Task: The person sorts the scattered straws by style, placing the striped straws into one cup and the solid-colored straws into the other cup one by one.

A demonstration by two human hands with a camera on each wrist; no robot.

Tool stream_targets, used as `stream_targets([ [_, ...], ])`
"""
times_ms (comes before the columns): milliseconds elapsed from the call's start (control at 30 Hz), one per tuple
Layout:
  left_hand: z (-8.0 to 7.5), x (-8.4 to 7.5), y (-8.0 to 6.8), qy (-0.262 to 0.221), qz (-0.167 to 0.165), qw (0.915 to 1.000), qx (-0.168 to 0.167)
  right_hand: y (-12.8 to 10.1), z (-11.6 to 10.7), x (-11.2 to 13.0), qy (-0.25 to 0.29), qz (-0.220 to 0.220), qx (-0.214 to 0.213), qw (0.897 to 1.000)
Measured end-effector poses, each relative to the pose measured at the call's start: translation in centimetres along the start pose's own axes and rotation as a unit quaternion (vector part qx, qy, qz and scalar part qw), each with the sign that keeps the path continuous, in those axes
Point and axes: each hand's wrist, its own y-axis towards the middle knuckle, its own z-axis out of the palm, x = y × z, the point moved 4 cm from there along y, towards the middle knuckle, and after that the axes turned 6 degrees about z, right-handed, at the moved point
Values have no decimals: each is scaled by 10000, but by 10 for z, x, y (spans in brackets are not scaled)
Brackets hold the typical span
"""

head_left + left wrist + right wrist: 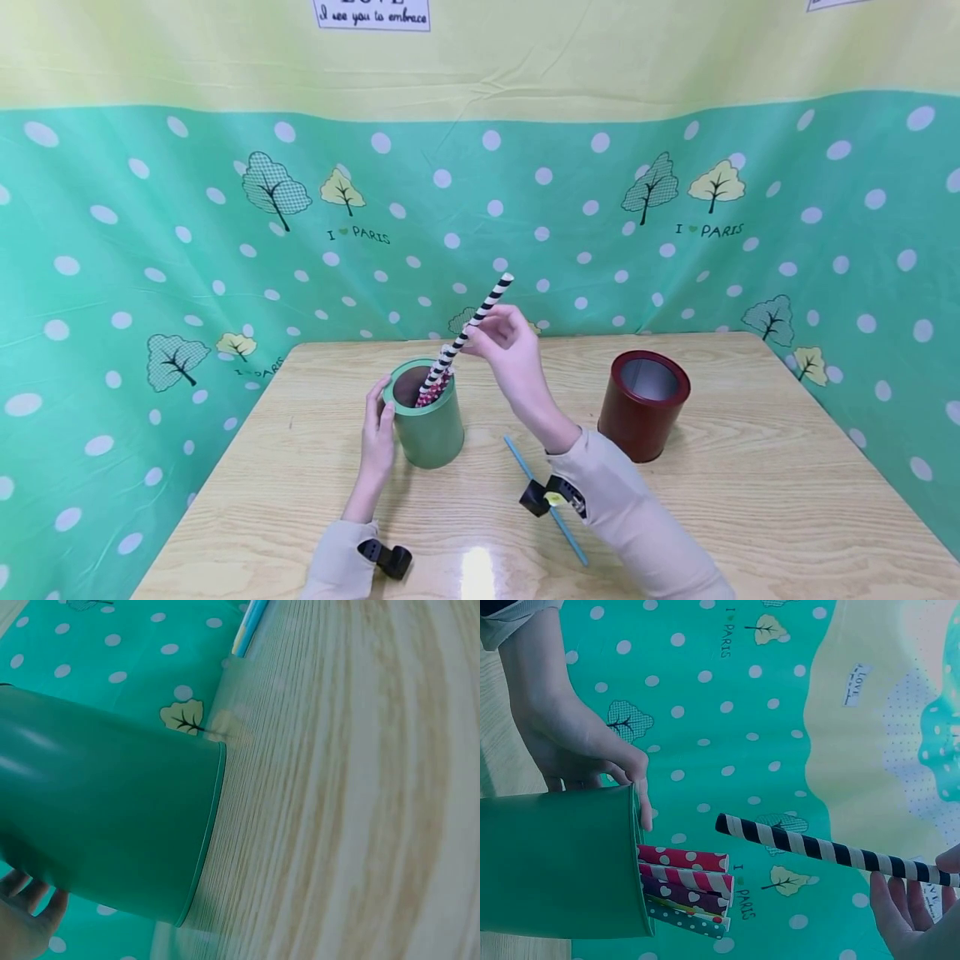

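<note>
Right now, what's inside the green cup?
The green cup holds patterned paper straws, their ends poking above its rim; their lower lengths and the cup's bottom are hidden by its wall.

Light wooden desk [750, 500], pale grain, glossy glare patch near front edge. Spotted green cloth behind desk and along both sides.

Green cup [429, 425] upright on desk, left of centre, patterned straws inside.

Dark red cup [642, 406] upright on desk, right of centre, well apart from green cup; inside looks silvery.

Blue straw [570, 542] flat on desk between cups, nearer front edge, running diagonally, partly hidden under sleeve.
</note>
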Motion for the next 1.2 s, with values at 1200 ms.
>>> stream_targets([
  [1200, 1, 5, 0, 23, -42, 10000, 25, 13, -5, -19, -910, 247, -366, 9949],
])
